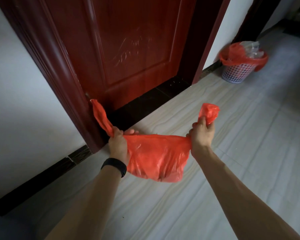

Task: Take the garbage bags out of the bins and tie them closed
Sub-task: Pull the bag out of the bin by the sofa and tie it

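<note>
The red garbage bag is held above the floor, its mouth stretched sideways between the left hand and right hand, each grip closed round one handle; contents apparently light.

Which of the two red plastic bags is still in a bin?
The red plastic bag lining the white mesh bin by the wall. The other red bag is held by the left hand and right hand.
</note>
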